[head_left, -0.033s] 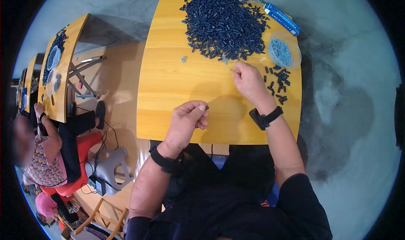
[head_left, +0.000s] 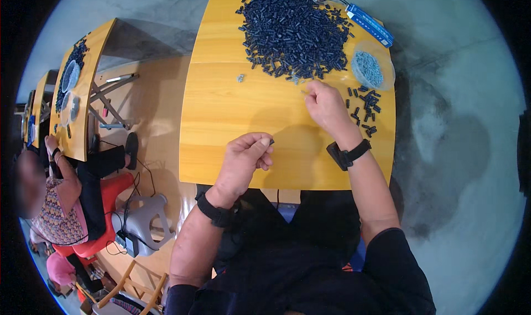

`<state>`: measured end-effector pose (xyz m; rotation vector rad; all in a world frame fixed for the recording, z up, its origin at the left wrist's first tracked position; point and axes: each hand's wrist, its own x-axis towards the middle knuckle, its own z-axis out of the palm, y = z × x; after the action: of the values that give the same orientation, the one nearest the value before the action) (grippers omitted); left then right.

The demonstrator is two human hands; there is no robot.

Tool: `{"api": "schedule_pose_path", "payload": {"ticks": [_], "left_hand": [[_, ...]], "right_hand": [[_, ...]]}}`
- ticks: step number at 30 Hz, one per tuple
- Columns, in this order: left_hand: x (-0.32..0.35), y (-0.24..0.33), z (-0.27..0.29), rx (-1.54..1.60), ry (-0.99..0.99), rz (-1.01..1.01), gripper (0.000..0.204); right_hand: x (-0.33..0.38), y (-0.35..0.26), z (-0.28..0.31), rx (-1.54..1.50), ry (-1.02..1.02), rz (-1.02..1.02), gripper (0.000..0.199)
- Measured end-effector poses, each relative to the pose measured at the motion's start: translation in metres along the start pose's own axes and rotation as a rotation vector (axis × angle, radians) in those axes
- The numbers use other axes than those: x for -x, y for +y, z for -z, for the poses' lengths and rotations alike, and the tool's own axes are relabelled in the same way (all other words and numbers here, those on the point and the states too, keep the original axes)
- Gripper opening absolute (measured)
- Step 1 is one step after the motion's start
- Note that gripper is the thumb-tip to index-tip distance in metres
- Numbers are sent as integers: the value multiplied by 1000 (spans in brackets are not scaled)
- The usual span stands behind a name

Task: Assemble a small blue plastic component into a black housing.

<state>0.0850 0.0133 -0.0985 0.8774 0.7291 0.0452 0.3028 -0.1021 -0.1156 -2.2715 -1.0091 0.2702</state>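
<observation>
1. On my counter (head_left: 221, 110), read as a clock face with 12 at the far edge, my left hand (head_left: 243, 157) is near 7 o'clock, thumb and fingers clamped on a small black piece (head_left: 271, 142), mostly hidden by my grip.
2. My right hand (head_left: 327, 107) is toward 4 o'clock from the middle, thumb and forefinger drawn close; I cannot tell whether they are clamped on anything.
3. Just past its fingertips, a few metal bits (head_left: 296, 79) lie at the near edge of the big black pile (head_left: 296, 33), which spreads around 12.
4. A small metal cluster (head_left: 240, 78) sits apart, between 9 and 10.
5. The blue box (head_left: 370, 24) lies tilted near 2, wires by its far end.
6. Between 2 and 3 stands a clear tub (head_left: 389, 74) of silvery parts (head_left: 367, 69).
7. Loose black pieces (head_left: 366, 107) scatter between 3 and 4.
8. Well off toward 9, another person (head_left: 63, 207) sits at a second counter (head_left: 98, 52).
</observation>
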Motion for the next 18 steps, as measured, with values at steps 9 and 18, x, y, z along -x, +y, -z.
{"api": "schedule_pose_path", "payload": {"ticks": [9, 18], "left_hand": [[4, 5, -9, 164, -74, 47, 16], [10, 15, -11, 209, -164, -63, 14]], "right_hand": [[-7, 5, -6, 103, -19, 162, 10], [14, -30, 15, -543, -149, -103, 6]]}}
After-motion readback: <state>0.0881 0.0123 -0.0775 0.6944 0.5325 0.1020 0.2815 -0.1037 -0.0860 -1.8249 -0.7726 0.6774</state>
